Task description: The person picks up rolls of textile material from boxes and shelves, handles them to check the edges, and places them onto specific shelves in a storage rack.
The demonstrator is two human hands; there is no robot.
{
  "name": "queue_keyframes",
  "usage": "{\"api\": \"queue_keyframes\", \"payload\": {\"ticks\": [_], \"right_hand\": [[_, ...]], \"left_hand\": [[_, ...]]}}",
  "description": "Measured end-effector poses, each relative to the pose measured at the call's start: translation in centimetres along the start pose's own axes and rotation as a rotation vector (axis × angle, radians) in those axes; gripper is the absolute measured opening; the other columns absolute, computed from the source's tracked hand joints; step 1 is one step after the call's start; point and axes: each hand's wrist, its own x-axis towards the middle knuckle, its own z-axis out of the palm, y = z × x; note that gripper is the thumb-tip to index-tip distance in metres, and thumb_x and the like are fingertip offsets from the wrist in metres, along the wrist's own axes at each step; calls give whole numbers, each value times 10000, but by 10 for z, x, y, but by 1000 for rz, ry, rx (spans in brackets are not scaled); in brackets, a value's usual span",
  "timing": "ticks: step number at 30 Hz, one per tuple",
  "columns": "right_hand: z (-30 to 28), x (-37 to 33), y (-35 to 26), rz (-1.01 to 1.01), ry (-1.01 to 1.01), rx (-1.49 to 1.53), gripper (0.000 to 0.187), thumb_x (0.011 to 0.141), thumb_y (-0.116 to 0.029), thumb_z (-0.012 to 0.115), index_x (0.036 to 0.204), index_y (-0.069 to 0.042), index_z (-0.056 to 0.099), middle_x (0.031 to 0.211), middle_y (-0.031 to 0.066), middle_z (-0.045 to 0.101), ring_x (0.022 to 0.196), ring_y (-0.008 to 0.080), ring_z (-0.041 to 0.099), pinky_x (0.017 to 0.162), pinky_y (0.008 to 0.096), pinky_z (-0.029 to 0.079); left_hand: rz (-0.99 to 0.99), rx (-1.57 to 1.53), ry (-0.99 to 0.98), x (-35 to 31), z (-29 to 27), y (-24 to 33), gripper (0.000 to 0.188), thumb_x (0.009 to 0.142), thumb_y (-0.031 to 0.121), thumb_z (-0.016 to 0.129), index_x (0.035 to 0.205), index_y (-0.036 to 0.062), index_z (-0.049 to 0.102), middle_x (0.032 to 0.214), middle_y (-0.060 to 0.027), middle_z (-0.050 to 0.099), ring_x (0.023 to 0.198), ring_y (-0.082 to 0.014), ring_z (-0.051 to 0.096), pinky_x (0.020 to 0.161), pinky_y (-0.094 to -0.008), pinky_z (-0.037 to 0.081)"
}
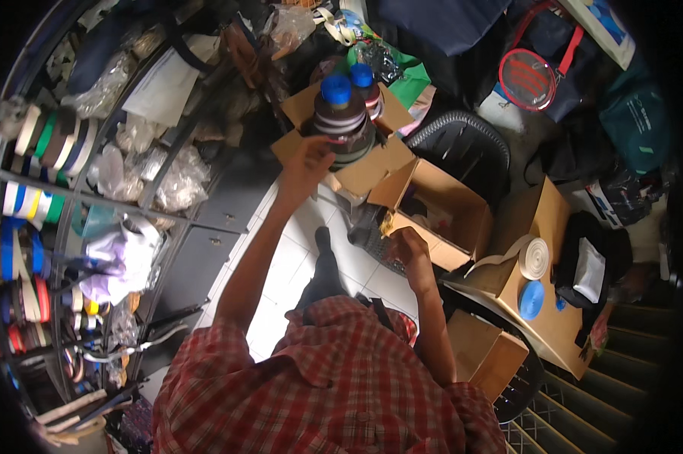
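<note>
My left hand (308, 162) is at the near left side of a stack of dark and pale ribbon rolls (341, 125), its fingers partly spread and nothing visible in them. Blue rolls (336, 89) top the stack, which stands in an open cardboard box (379, 168) with its flaps folded out. My right hand (410, 250) is closed, with a small crumpled yellow piece (387, 225) at its fingertips. It is beside the near left corner of a second open cardboard box (451, 204), whose contents are in shadow.
On the right, a large carton (542, 257) bears a cream webbing roll (534, 258) and a blue roll (531, 300). A black chair (463, 144) stands behind the second box. Shelves (76, 193) full of rolls and plastic bags line the left. Bags (531, 76) crowd the far right.
</note>
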Motion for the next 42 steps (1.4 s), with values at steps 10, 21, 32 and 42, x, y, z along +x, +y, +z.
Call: {"api": "queue_keyframes", "payload": {"ticks": [10, 21, 32, 42], "right_hand": [[94, 130, -26, 2, 81, -110, 274, 968, -268, 478, 944, -11, 570, 771, 63, 591, 692, 164, 586, 686, 295, 483], [101, 167, -18, 6, 179, -79, 223, 973, -178, 481, 948, 23, 575, 788, 93, 606, 719, 154, 601, 671, 285, 504], [88, 210, -42, -18, 113, -70, 298, 969, -263, 500, 1149, -26, 517, 1037, 112, 590, 862, 187, 603, 754, 343, 504], [49, 157, -71, -24, -227, 260, 551, 929, -343, 587, 1365, -97, 357, 1294, 89, 446, 1185, 195, 445, 931, 349, 419]], "left_hand": [[189, 582, -188, 207, 19, -77, 1002, 643, 424, 816, 1436, 161, 264, 1398, -305, 315, 1274, -478, 353, 1043, -504, 340], [186, 545, -187, 219, 16, -103, 852, 561, 198, 815, 1307, 156, 408, 1145, -256, 480, 989, -468, 561, 818, -512, 497], [157, 77, -94, 178, -5, -51, 798, 597, 176, 799, 1288, 108, 405, 1222, -183, 533, 1101, -368, 548, 927, -438, 442], [148, -76, -191, 75, 43, 19, 842, 604, 164, 825, 1314, 90, 381, 1118, -144, 538, 1043, -262, 550, 906, -374, 442]]}}
